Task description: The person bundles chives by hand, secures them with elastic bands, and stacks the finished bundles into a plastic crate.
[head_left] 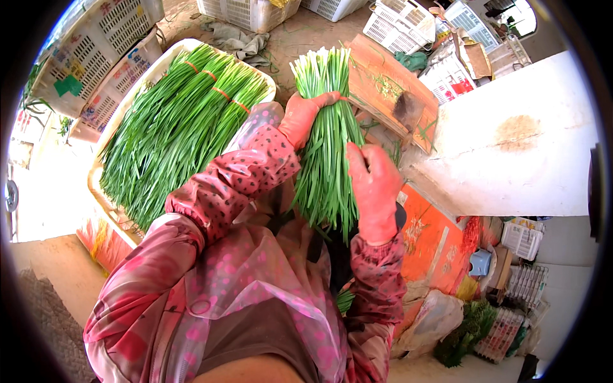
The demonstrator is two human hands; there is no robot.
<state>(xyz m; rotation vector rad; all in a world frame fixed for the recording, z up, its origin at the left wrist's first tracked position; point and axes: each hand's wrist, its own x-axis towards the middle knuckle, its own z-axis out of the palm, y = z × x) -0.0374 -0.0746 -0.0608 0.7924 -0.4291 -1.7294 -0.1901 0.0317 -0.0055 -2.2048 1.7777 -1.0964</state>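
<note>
My left hand, in a pinkish-orange rubber glove, is closed around a bundle of garlic chives near its band. The pale stem ends point away from me and the green leaves fan out toward my lap. An orange-red band circles the bundle beside my thumb. Just right of the leaves is my right hand, gloved alike, its fingers curled and its thumb upward. Whether leaves lie inside that curl is hidden. Several banded chive bundles lie side by side in a pale tub at my left.
A wooden board with plant scraps stands ahead to the right, beside a white slab. White plastic crates are stacked at far left; more crates stand at the back. Grey cloth lies on the floor behind the tub.
</note>
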